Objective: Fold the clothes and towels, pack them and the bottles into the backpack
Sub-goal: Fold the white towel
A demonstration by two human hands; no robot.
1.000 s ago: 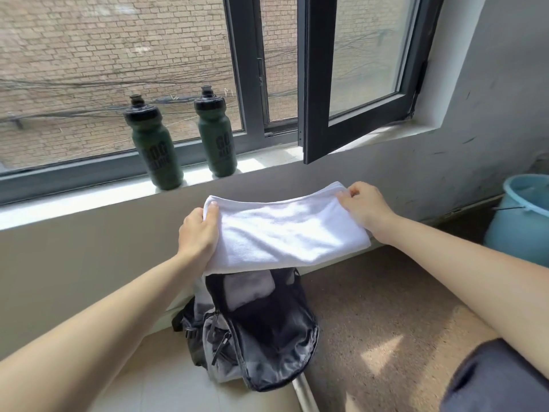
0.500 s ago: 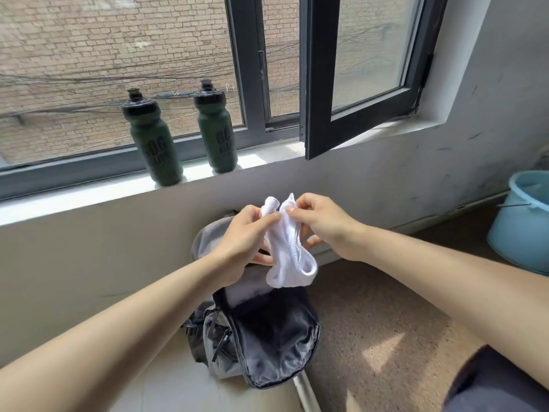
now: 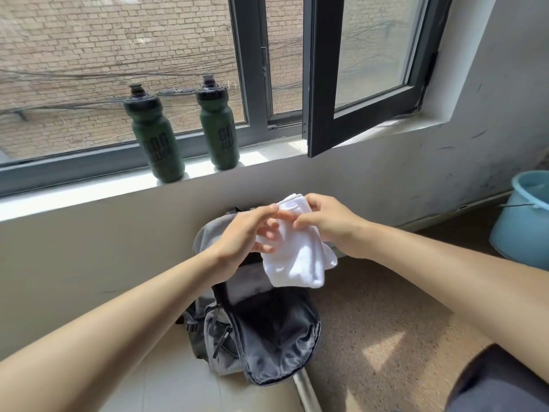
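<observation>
On the windowsill (image 3: 89,193) stand 2 dark green sports bottles with black caps, both upright and near each other: the left bottle (image 3: 156,141) and, a little further back, the right bottle (image 3: 220,129). Neither is touched.

Below the sill, the left hand (image 3: 245,237) reaches in from the lower left. Its fingers (image 3: 269,212) are released and spread almost straight, and their tips rest against the side of the white towel (image 3: 297,264).

The towel is folded into a small thick bundle (several layers show at its upper edge). It hangs in the air between the 2 hands, above the open backpack (image 3: 276,337).

The grey backpack stands on the floor (image 3: 386,322) against the wall. Its main compartment is unzipped, and the dark lining shows. Whether the towel's lower edge touches it cannot be told.

The right hand (image 3: 331,223) comes in from the right. Its fingers (image 3: 309,202) are curled over the towel's upper edge, grasping it and carrying its weight.

Further right, a dark-framed window sash (image 3: 322,84) stands swung open into the room. A light blue bucket (image 3: 523,227) sits on the floor at the far right edge, well apart from the backpack.
</observation>
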